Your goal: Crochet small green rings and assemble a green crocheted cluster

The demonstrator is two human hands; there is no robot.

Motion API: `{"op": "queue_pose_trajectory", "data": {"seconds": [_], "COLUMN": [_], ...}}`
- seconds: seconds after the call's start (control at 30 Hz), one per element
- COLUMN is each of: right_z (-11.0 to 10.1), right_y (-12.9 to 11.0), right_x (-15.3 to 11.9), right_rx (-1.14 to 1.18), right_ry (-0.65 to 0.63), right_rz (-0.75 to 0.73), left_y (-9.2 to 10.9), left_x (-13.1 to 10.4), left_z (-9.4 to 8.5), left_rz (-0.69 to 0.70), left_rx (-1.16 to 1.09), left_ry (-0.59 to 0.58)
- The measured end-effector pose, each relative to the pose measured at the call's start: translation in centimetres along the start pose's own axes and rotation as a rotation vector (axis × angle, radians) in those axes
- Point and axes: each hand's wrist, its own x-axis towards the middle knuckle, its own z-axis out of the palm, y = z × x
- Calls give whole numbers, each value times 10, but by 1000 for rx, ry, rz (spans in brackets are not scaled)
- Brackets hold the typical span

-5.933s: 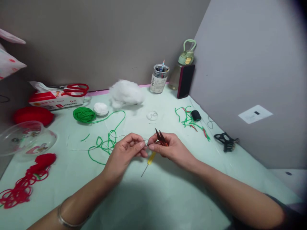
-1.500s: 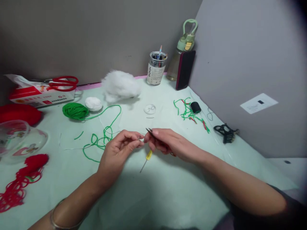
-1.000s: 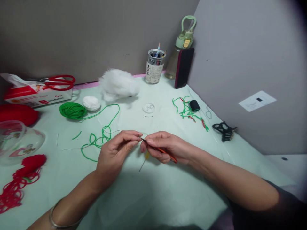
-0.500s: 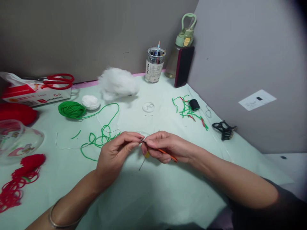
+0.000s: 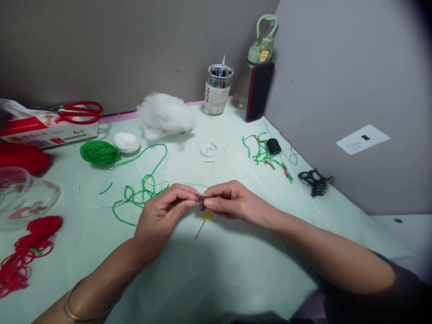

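My left hand [image 5: 162, 216] and my right hand [image 5: 232, 200] meet above the table, fingertips pinched together and nearly touching. Between them shows the short dark tip of a slim tool [image 5: 201, 198], gripped by my right hand; its orange handle is out of sight. Whatever lies in my left fingertips is too small to make out. Just below the hands, a yellow-handled tool with a thin metal shaft [image 5: 206, 217] lies on the table. Loose green yarn [image 5: 135, 198] spreads beside my left hand, with a thin white strand across it.
At left are a green yarn ball [image 5: 99, 153], a white yarn ball [image 5: 126, 142], red yarn [image 5: 37, 238], a clear bowl [image 5: 47, 193] and red scissors [image 5: 81, 112] on a tissue box. White stuffing [image 5: 165, 114], a pen cup [image 5: 218, 92], a phone [image 5: 259, 92] and a bottle [image 5: 262, 49] stand behind.
My right hand has turned and its fingers have shifted, so the tool's orange handle no longer shows. More of the yellow-handled tool is visible. The left hand stays nearly in place.
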Motion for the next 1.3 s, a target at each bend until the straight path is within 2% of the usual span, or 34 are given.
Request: {"op": "queue_pose_trajectory", "data": {"seconds": [0.2, 0.5, 0.7, 0.87, 0.97, 1.13, 1.3], "right_z": [5, 7, 8, 9, 8, 5, 2], "right_y": [-1, 1, 8, 15, 12, -3, -4], "right_x": [-2, -8, -7, -7, -7, -5, 0], "right_rx": [-282, -615, -921, -1083, -991, -469, -117], "right_ry": [100, 158, 233, 259, 279, 259, 225], "right_rz": [-76, -142, -270, -305, -305, -144, -104], "left_y": [3, 3, 6, 6, 6, 8, 8], "left_x": [0, 1, 2, 3, 4, 8, 8], "left_z": [0, -1, 0, 0, 0, -3, 0], "left_rz": [-24, -8, -101, -125, -173, -325, -405], "left_rx": [22, 72, 137, 142, 62, -146, -331], "left_ry": [-22, -54, -55, -58, -57, -71, -115]}}
